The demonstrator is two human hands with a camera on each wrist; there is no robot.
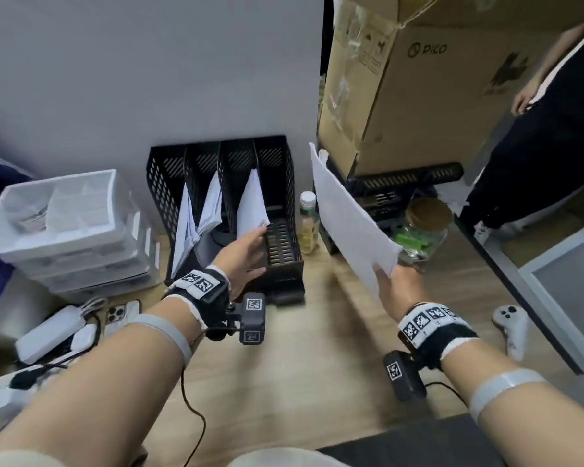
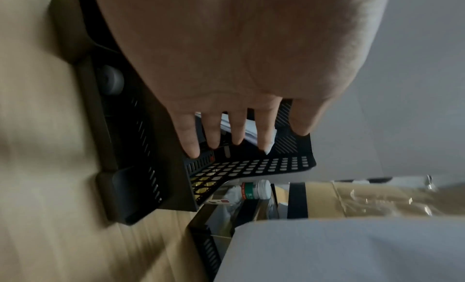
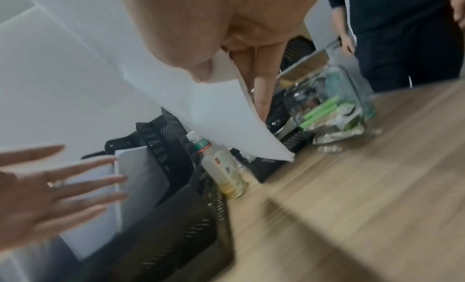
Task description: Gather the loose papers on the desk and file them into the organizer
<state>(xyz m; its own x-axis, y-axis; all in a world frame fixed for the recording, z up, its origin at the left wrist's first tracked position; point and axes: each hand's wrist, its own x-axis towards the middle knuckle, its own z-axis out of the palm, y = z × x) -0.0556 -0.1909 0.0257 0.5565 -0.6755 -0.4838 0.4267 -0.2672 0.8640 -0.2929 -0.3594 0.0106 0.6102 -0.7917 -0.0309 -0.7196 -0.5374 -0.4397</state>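
From the head camera, a black mesh organizer (image 1: 226, 210) with four upright slots stands on the wooden desk (image 1: 317, 348) against a white wall. Filed papers (image 1: 252, 205) lean in its three left slots; the rightmost slot shows only its slatted floor. The left hand (image 1: 246, 252) reaches toward the front of the organizer with fingers stretched straight and holding nothing, its fingertips at the lower corner of the third slot's papers. The right hand (image 1: 397, 288) is well to the right of the organizer, pinching the near corner of a loose sheaf of white paper (image 1: 348, 217) that rises tilted up and away, apart from the organizer. A small bottle (image 1: 308, 222) stands just beside the organizer's right wall, and a glass jar (image 1: 422, 230) with a cork lid sits behind the raised paper.

The left wrist view looks along the palm: the fingers (image 2: 263, 131) are spread and straight over the organizer's (image 2: 251, 167) perforated wall, with filed sheets showing between them. Whether they touch the sheets cannot be told.

In the right wrist view, the thumb (image 3: 181, 53) presses on top of the loose paper (image 3: 214, 115) while the fingers run beneath it, clamping it. Lower left, the other hand's splayed fingers (image 3: 83, 183) lie against the filed papers (image 3: 135, 179) in the organizer (image 3: 176, 159).
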